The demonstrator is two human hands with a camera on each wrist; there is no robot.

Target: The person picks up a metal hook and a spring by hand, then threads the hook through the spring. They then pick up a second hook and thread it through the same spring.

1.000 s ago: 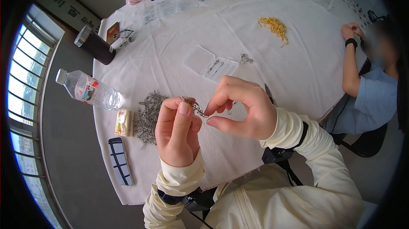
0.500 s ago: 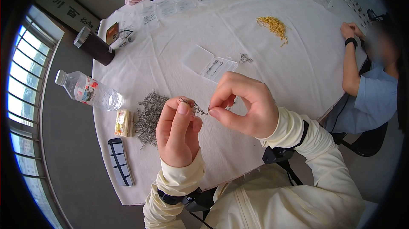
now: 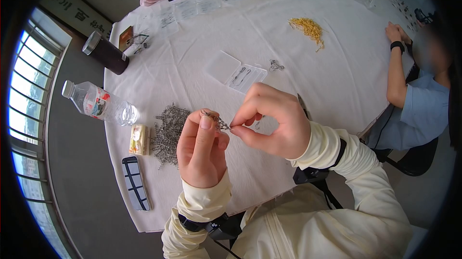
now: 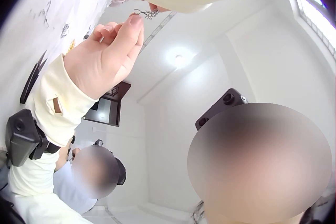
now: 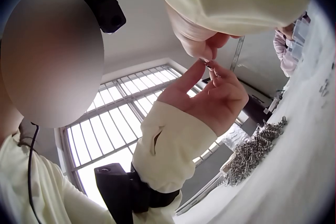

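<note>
Between thumb and fingers, my left hand [image 3: 201, 150] pinches a small cluster of dark metal wire pieces [image 3: 220, 123], held above the table. My right hand [image 3: 279, 123] pinches the right end of that cluster with thumb and index finger. In the left wrist view, thin looped wire [image 4: 147, 14] shows by the right fingertips. A loose heap of similar wire pieces [image 3: 168, 136] lies left of my left hand. Beyond my hands an open clear plastic case [image 3: 250, 84] holds a few slim wire pieces. A small wire clump [image 3: 276, 65] lies beside the case.
At the left edge are a water bottle [image 3: 103, 102], a dark flask [image 3: 106, 53], a tissue pack [image 3: 139, 139] and a phone [image 3: 135, 183]. A yellow pile [image 3: 308, 29] lies farther back. Dark pliers or scissors [image 4: 33, 77] lie near my right wrist. Others sit around the table.
My right thumb and index finger have closed on the cluster's end, drawn it right, then moved back slightly left. My left hand keeps its pinch.
</note>
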